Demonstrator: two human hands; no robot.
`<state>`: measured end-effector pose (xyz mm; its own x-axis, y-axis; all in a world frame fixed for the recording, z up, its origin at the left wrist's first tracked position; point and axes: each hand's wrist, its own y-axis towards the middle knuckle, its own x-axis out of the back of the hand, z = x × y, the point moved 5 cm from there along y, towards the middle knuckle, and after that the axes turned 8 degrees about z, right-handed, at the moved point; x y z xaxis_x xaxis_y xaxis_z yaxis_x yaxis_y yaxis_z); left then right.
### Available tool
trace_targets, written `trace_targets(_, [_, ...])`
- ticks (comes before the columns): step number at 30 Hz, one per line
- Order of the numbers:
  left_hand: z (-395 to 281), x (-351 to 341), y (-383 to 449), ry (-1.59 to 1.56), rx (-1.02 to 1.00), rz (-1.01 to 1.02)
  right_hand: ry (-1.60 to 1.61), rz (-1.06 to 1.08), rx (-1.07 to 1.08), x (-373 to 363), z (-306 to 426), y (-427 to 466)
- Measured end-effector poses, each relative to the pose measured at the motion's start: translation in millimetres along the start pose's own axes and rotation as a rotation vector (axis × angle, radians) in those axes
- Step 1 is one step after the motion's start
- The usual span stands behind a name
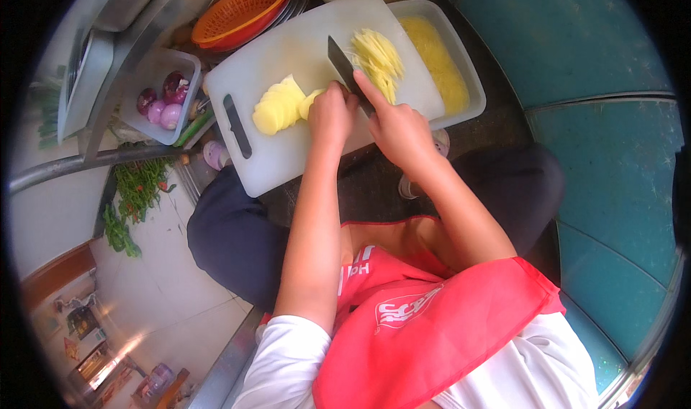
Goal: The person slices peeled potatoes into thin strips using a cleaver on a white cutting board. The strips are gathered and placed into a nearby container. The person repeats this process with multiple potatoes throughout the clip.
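Note:
A white plastic cutting board (280, 163) lies across the middle of the view. My right hand (402, 131) is closed around a cleaver (345, 69), its index finger stretched along the blade. Just left of the blade, my left hand (332, 109) presses with bent fingers on pale yellow slices (307, 104), apparently potato; its fingertips are partly hidden. Farther left on the board is a fan of overlapping slices (278, 106). Thin yellow shreds (378, 60) form a pile to the right of the cleaver. Beyond the board's right edge, a translucent plastic tub (475, 98) holds more shreds in liquid.
An orange plastic colander (243, 17) rests in stacked bowls behind the board. At left, a plastic container (186, 69) holds several purple onions (162, 106). A metal rail (54, 171) runs at the left, with green peppers (140, 187) near it. Teal panels (599, 155) stand at the right.

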<state>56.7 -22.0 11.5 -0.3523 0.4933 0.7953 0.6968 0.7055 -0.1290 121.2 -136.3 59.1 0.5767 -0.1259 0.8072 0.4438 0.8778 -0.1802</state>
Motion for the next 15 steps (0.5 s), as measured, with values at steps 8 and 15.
trace_targets(8, [-0.1, 1.4, 0.8, -0.025, -0.019, 0.008, 0.011, -0.016, -0.005, -5.9, -0.3, 0.0])
trace_targets(15, [1.2, 4.7, -1.7, 0.021, 0.086, 0.091, 0.021, -0.034, -0.031, -1.7, -1.1, 6.0])
